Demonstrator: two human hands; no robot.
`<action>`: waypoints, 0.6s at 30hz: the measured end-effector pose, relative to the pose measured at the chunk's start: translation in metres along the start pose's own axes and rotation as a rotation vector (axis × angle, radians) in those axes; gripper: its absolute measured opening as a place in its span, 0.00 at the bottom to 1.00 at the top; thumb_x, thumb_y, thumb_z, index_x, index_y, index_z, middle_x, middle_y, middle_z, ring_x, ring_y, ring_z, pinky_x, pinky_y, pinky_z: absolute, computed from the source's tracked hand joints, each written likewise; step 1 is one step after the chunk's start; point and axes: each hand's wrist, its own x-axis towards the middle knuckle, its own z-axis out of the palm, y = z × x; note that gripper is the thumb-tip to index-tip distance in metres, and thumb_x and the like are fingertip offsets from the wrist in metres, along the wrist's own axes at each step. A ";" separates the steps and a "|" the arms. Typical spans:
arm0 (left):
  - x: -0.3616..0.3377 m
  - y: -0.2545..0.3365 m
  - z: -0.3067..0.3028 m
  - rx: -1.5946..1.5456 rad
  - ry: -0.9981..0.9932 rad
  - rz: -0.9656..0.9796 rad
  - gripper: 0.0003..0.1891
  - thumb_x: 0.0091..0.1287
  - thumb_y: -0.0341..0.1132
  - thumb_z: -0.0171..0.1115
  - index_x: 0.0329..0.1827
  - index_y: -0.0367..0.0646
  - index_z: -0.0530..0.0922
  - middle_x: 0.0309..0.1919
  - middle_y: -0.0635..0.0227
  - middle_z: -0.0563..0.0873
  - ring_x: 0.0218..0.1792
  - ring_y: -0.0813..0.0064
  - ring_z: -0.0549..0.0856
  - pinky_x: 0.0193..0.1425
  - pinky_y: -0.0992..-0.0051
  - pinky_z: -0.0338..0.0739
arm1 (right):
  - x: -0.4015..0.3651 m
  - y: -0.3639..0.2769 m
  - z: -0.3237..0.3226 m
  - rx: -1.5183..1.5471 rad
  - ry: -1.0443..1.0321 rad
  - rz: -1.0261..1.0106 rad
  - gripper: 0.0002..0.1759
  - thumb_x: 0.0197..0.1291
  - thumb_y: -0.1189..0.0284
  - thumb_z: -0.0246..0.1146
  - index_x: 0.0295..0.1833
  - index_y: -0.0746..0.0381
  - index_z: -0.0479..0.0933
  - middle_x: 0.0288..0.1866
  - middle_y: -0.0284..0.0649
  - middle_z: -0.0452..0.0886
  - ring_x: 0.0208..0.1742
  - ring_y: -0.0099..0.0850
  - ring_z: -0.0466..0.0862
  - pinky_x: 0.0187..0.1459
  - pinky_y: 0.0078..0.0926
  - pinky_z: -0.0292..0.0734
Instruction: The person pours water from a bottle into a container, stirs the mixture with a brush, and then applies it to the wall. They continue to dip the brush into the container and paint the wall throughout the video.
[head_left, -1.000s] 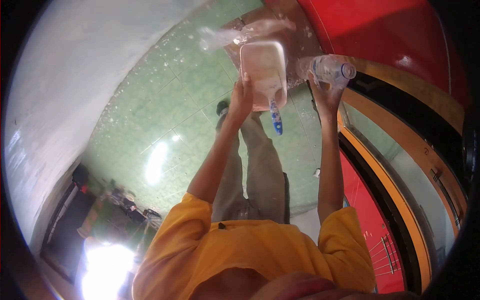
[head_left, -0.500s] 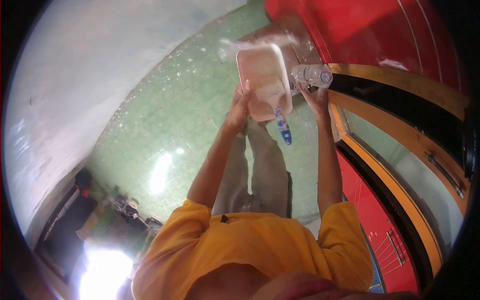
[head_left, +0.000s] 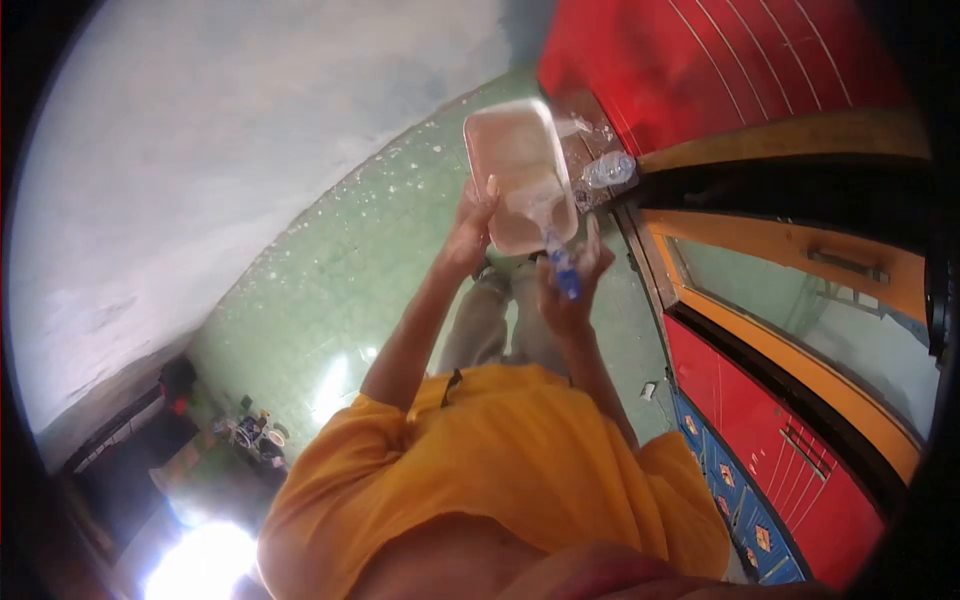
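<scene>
A white rectangular tray (head_left: 482, 150) is tilted in front of me, with my left hand (head_left: 472, 228) closed on its left edge, thumb over the rim. Inside lies the pale blade of a flat tool, whose blue handle (head_left: 565, 275) sticks out over the near edge. My right hand (head_left: 578, 285) is at this handle, somewhat blurred, its thumb and a raised finger apart on either side of it. Beyond that hand, a clear plastic bottle (head_left: 609, 170) lies on its side by the dark cabinet edge.
Pale wall (head_left: 240, 130) rises on the left above a green tiled floor (head_left: 320, 260) with white specks. Red cabinet panels (head_left: 690, 60) and an orange-framed glass door (head_left: 790, 290) stand on the right. Clutter (head_left: 255, 435) and a bright light are at the lower left.
My right hand has left the bottle and moved down and left to the blue handle. The bottle now lies by the cabinet. My left hand still holds the tray.
</scene>
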 end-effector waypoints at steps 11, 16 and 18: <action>-0.072 0.048 0.002 0.202 0.037 0.216 0.30 0.75 0.50 0.47 0.71 0.38 0.55 0.63 0.63 0.67 0.65 0.74 0.68 0.65 0.72 0.67 | 0.107 -0.088 -0.055 0.148 -0.019 -0.213 0.10 0.55 0.73 0.65 0.42 0.65 0.77 0.34 0.48 0.78 0.35 0.46 0.79 0.36 0.39 0.75; -0.081 0.042 -0.004 0.211 0.114 0.311 0.31 0.76 0.52 0.44 0.72 0.37 0.57 0.63 0.63 0.69 0.64 0.75 0.69 0.64 0.75 0.67 | 0.133 -0.094 -0.053 0.098 -0.137 -0.370 0.07 0.56 0.74 0.65 0.37 0.65 0.76 0.28 0.47 0.78 0.27 0.44 0.79 0.29 0.38 0.74; -0.079 0.052 -0.003 0.237 0.114 0.332 0.32 0.76 0.53 0.43 0.72 0.36 0.57 0.63 0.62 0.70 0.64 0.74 0.69 0.64 0.75 0.67 | 0.138 -0.088 -0.048 0.215 -0.184 -0.430 0.06 0.56 0.74 0.65 0.37 0.65 0.76 0.26 0.46 0.77 0.24 0.44 0.79 0.27 0.38 0.73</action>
